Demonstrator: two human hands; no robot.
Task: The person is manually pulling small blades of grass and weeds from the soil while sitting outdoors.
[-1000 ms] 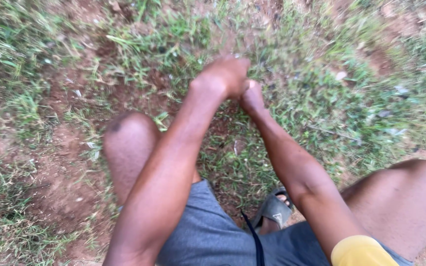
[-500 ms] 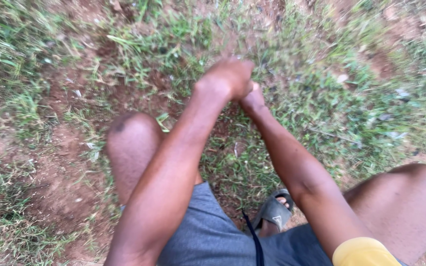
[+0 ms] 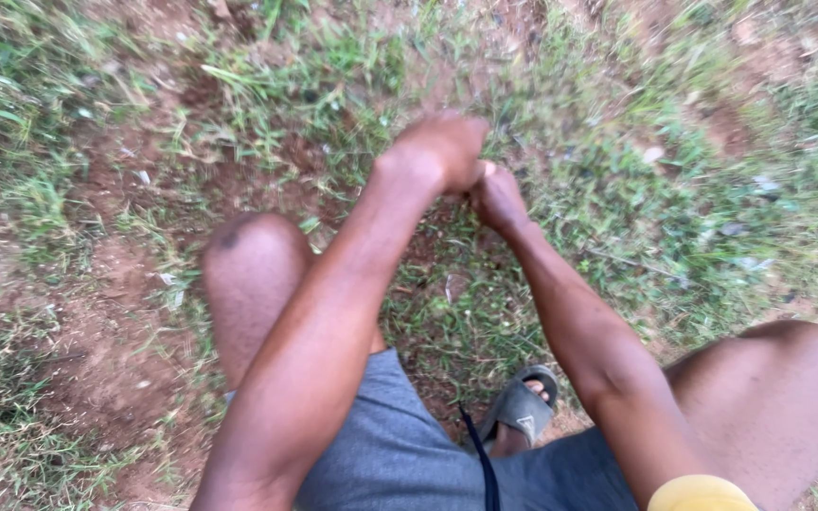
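Note:
I am crouched over patchy grass (image 3: 617,189) and red soil. My left hand (image 3: 437,151) is curled into a fist with its back toward the camera, low over the grass. My right hand (image 3: 499,199) is also closed, just below and to the right of the left hand, and touches it. The backs of the hands hide the fingers, so I cannot see anything held in either. Both forearms reach forward between my bare knees (image 3: 248,265).
Grey shorts (image 3: 400,445) and a grey sandal (image 3: 523,407) on one foot show at the bottom. Bare red dirt (image 3: 115,350) lies to the left, thicker grass to the right and top. Small white bits and a thin twig (image 3: 636,257) lie scattered about.
My right hand has slid a little to the right and down, still against the left fist. The left hand has hardly moved.

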